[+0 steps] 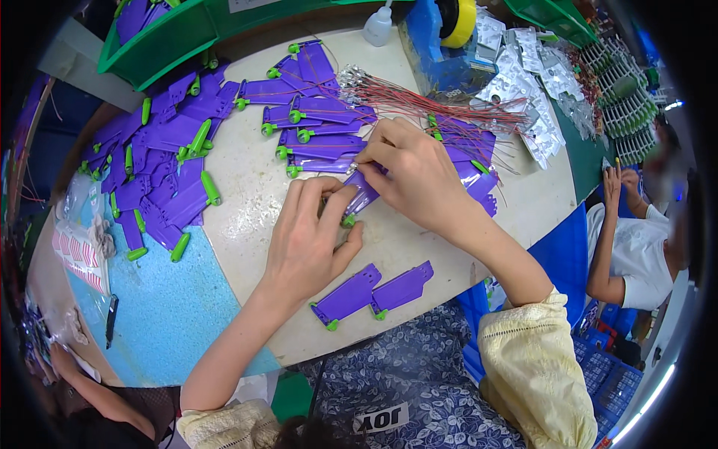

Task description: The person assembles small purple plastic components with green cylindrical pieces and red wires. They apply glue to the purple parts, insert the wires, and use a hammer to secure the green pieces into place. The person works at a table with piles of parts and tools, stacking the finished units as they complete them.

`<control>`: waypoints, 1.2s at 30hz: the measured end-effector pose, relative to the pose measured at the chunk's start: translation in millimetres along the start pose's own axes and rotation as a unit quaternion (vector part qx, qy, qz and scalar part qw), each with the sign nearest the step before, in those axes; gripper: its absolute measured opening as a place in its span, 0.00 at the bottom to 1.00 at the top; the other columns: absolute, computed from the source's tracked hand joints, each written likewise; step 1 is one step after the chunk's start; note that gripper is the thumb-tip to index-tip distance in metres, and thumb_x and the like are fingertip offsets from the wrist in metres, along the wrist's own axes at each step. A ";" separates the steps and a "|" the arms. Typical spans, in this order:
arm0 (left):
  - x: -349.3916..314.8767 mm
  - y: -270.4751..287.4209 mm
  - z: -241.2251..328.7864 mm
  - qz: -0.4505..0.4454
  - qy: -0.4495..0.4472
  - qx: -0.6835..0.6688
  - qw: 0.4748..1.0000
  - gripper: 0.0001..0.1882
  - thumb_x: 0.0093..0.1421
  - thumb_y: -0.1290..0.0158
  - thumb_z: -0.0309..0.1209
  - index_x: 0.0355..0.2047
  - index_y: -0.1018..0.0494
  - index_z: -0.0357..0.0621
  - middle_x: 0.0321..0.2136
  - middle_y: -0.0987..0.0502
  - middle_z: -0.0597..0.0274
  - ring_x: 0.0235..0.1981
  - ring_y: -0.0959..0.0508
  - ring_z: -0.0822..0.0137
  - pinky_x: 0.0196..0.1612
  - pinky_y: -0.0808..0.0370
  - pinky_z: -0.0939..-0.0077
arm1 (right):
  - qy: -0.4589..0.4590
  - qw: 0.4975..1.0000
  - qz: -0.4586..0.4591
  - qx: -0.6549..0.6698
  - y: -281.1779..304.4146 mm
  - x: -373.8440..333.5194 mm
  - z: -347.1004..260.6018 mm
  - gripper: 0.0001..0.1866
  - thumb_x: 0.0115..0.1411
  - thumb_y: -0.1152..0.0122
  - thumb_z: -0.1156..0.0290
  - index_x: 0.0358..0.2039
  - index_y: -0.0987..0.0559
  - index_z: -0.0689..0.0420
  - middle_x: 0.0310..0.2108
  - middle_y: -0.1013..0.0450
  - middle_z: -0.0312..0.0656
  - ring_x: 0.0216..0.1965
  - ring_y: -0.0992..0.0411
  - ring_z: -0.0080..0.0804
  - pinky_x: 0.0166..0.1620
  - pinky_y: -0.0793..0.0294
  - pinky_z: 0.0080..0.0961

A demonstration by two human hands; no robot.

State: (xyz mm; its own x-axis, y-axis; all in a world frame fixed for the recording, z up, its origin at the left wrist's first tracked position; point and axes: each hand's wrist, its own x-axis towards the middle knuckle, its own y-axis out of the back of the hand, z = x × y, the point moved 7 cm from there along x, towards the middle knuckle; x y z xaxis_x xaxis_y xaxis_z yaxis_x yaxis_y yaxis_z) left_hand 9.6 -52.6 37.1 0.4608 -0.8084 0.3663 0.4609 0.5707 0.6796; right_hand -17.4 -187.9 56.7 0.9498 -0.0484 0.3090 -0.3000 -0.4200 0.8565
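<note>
A purple plastic fin-shaped part (362,196) with a green end lies between my two hands, partly covered by fingers. My left hand (305,236) is closed on it near the green end. From the other side, the fingertips of my right hand (419,173) pinch together over its far end, where a small silvery wire tip (352,169) shows. Just beyond my hands, several purple parts (325,112) lie in overlapping rows with thin red wires across them. A bundle of red wires (419,101) with silvery ends rests behind my right hand. Two purple parts (404,288) sit nearer to me.
At left is a heap of purple parts (161,142) with green ends. A green bin (164,46), white squeeze bottle (379,27), blue tape dispenser (434,52) and silvery sheets (508,82) line the back. A black pen-like tool (111,322) lies left. Another person (636,247) sits right.
</note>
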 end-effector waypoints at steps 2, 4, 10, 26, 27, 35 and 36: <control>-11.9 5.8 0.2 0.033 0.008 0.032 0.999 0.21 0.49 0.39 0.23 0.45 0.26 0.34 0.44 0.29 0.48 0.44 0.29 0.49 0.45 0.27 0.60 | 0.033 0.999 -0.017 -0.005 1.8 -0.1 -3.9 0.05 0.48 0.34 0.79 0.28 0.19 0.62 0.31 0.28 0.42 0.36 0.27 0.41 0.38 0.25 0.36; -27.9 10.5 -4.3 0.049 0.043 0.039 0.997 0.23 0.47 0.35 0.23 0.45 0.25 0.37 0.47 0.29 0.47 0.46 0.28 0.48 0.49 0.29 0.58 | 0.069 0.997 -0.024 -0.001 -0.1 1.2 -6.9 0.07 0.48 0.32 0.79 0.30 0.19 0.61 0.31 0.28 0.41 0.36 0.28 0.40 0.38 0.25 0.35; -17.3 8.0 1.5 0.040 0.026 0.048 0.998 0.15 0.46 0.33 0.24 0.35 0.23 0.41 0.47 0.26 0.51 0.45 0.28 0.50 0.45 0.27 0.59 | 0.068 0.997 -0.030 0.030 -4.2 4.8 -8.9 0.07 0.49 0.33 0.78 0.30 0.20 0.61 0.32 0.29 0.41 0.37 0.29 0.40 0.38 0.26 0.35; -70.3 42.3 31.0 -0.065 -0.043 0.018 0.997 0.18 0.48 0.34 0.26 0.43 0.20 0.43 0.44 0.24 0.55 0.38 0.26 0.55 0.46 0.30 0.58 | 0.000 0.977 0.066 0.202 117.1 -17.6 -62.1 0.09 0.50 0.36 0.85 0.32 0.23 0.63 0.32 0.28 0.46 0.24 0.30 0.33 0.27 0.32 0.28; -73.5 34.4 29.3 -0.075 -0.016 0.030 0.997 0.17 0.48 0.34 0.25 0.41 0.20 0.43 0.44 0.24 0.56 0.39 0.26 0.56 0.44 0.29 0.59 | 0.011 0.989 0.037 0.140 96.0 -18.2 -59.2 0.08 0.50 0.36 0.84 0.31 0.25 0.62 0.30 0.30 0.45 0.23 0.31 0.36 0.26 0.32 0.30; -13.9 -2.7 -5.5 0.037 0.076 -0.126 0.988 0.29 0.48 0.34 0.20 0.52 0.29 0.38 0.40 0.26 0.51 0.33 0.24 0.59 0.36 0.24 0.67 | 0.028 0.994 -0.078 0.074 -8.3 -20.1 -29.4 0.05 0.48 0.37 0.78 0.27 0.23 0.61 0.27 0.31 0.47 0.24 0.28 0.46 0.29 0.28 0.40; -13.6 -5.0 -10.6 0.022 0.082 -0.142 0.986 0.31 0.47 0.33 0.19 0.53 0.30 0.37 0.40 0.26 0.50 0.33 0.23 0.58 0.36 0.24 0.66 | 0.022 0.993 -0.077 0.088 -11.2 -18.8 -26.7 0.04 0.47 0.37 0.79 0.27 0.22 0.61 0.26 0.31 0.47 0.24 0.28 0.46 0.29 0.28 0.40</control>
State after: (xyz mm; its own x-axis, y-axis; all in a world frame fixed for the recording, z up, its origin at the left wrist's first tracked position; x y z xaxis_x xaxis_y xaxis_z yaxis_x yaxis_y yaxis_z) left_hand 9.1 -42.9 22.0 0.5911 -0.7611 0.2670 0.6214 0.6408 0.4508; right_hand -34.3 -158.1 52.4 0.9774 0.0663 0.2007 -0.1277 -0.5716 0.8105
